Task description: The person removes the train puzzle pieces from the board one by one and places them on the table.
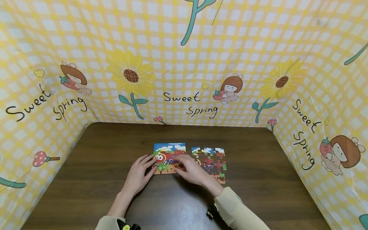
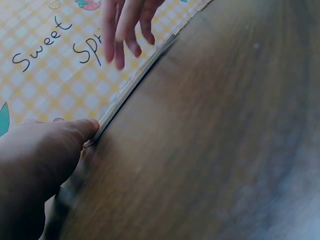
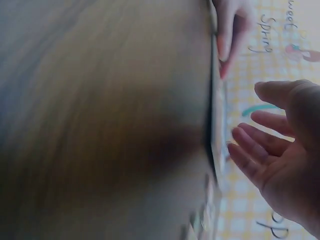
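Note:
A puzzle board (image 1: pixel 169 147) lies on the table, its picture showing a red-faced cartoon figure, mushrooms, blue sky and clouds. My left hand (image 1: pixel 137 175) rests at the board's left side with fingers extended. In the left wrist view the thumb of that left hand (image 2: pixel 47 152) touches the edge of the board (image 2: pixel 131 84). Over the board's right part is my right hand (image 1: pixel 191 171). The right wrist view shows this right hand (image 3: pixel 285 155) above the board, fingers loosely bent and apart, holding nothing. Part of the picture is hidden beneath it.
Several loose puzzle pieces (image 1: pixel 219 164) lie in rough rows to the right of the board, partly behind the right hand and forearm. The dark wooden table (image 1: pixel 95 166) is bordered at the back and sides by a yellow checked cloth (image 1: pixel 178 73).

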The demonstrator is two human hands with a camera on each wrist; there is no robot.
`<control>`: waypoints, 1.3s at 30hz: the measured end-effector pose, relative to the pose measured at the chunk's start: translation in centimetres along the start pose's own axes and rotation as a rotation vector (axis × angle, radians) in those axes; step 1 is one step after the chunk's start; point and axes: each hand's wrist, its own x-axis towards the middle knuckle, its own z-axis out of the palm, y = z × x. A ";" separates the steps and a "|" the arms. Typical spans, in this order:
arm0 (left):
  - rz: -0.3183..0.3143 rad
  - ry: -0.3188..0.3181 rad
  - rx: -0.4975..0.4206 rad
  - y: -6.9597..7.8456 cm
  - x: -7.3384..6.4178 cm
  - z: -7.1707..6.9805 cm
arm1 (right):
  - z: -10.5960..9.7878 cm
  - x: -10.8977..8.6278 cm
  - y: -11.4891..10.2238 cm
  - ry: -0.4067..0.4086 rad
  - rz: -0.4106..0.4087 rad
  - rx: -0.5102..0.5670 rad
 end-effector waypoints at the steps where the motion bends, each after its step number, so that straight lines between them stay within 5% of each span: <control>1: 0.000 0.004 0.000 0.0 0.0 -0.1 | 1.0 0.6 0.7 0.015 -0.012 -0.012; 4: -0.003 0.011 0.000 0.0 0.0 -0.1 | 3.9 2.1 2.7 0.064 -0.070 -0.059; 8: 0.006 0.017 -0.004 -0.1 0.0 -0.1 | 4.2 2.6 0.8 0.072 -0.073 0.010; 13: 0.028 0.029 0.016 -0.1 0.1 -0.1 | 2.7 2.4 -2.7 0.072 0.076 0.265; 19: 0.046 0.031 0.045 -0.2 0.1 0.0 | 2.6 2.9 -3.6 0.101 0.264 0.488; 29: 0.053 0.038 0.020 -0.2 0.0 0.0 | 2.7 3.4 -3.5 0.040 0.249 0.354; 39: 0.035 0.019 0.025 -0.1 0.0 0.0 | 3.3 3.3 -4.0 0.073 0.236 0.420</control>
